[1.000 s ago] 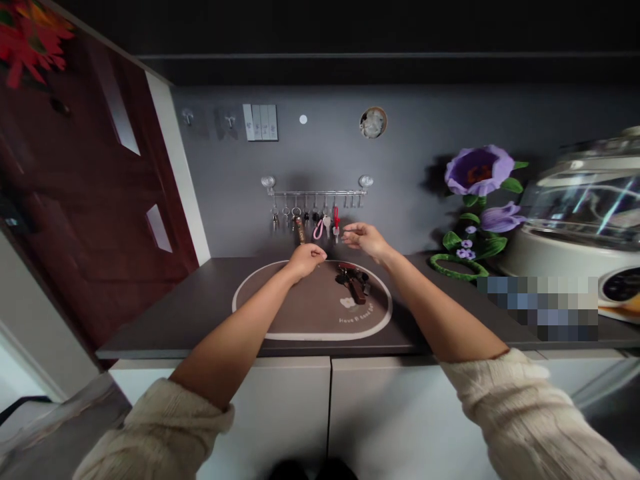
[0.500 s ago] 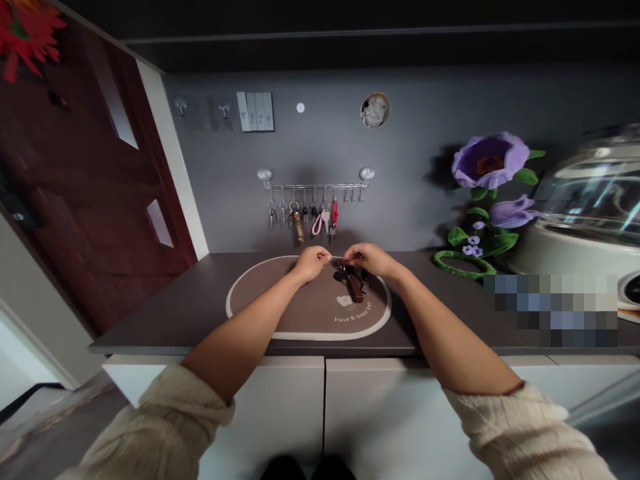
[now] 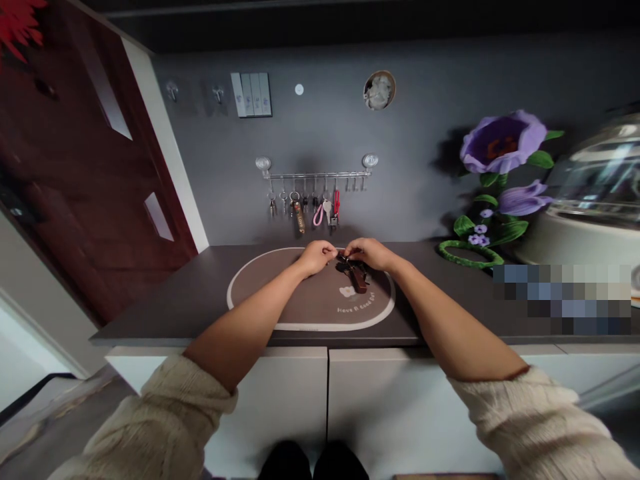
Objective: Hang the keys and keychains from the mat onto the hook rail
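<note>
A bunch of dark keys (image 3: 345, 265) with a brown fob (image 3: 359, 281) rests over the right part of a brown oval mat (image 3: 270, 293). My right hand (image 3: 370, 252) is closed in a pinch at the top of the bunch, holding it by its ring end. Just left of it, my left hand (image 3: 319, 256) has thumb and forefinger pressed together close to the ring; whatever lies between them is too small to make out. Behind both hands, a clear hook rail (image 3: 320, 176) on the wall carries several key rings, among them a pink loop (image 3: 319, 215) and a red strap (image 3: 337, 203).
Purple fabric flowers (image 3: 504, 143) with a green ring base stand on the counter (image 3: 165, 300) at right, beside a white appliance (image 3: 590, 233) with a clear lid. A dark red door (image 3: 100, 220) is at left. A switch panel (image 3: 251, 95) sits above the rail.
My left fingertips have come slightly closer to the key ring and my right fingers. The view has shifted a little, while the keys stay on the mat.
</note>
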Demonstrator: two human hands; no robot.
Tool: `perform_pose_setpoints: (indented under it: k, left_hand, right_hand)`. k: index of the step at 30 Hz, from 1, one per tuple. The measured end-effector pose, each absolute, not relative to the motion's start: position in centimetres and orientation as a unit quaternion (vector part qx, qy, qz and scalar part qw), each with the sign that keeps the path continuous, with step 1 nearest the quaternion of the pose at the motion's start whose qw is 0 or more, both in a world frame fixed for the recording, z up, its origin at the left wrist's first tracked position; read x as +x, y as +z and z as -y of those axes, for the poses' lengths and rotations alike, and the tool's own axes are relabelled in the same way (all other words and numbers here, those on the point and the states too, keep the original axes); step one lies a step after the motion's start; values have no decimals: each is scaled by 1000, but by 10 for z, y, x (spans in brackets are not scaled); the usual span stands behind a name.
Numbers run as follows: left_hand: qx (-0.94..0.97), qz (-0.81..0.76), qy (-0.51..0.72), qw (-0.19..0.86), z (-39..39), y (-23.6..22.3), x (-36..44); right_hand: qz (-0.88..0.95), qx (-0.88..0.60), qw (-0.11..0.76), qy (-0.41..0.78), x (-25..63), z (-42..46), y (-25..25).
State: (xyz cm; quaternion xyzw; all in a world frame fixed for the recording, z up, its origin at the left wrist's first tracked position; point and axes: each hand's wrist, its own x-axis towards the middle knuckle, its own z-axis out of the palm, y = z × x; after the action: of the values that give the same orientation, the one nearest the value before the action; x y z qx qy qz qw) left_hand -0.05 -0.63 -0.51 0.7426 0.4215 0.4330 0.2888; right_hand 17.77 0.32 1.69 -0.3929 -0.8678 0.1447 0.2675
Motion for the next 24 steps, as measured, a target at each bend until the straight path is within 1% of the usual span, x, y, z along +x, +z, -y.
perform_pose_setpoints:
  k: [5,8,18,24]
  left_hand:
    - [736,-418,439,300,10,-1,1]
    - [729,-408,449,316,12,2,2]
    - [705,-360,499,353,18,13,3]
    - [704,-340,515,353,21,18,3]
  right_hand:
    - [874,-390,272,102,178,0,21]
    - [869,-393,283,102,177,4,26]
    - [813,-371,355,273,173,15,32]
    - [784,-363,405,300,168,20,37]
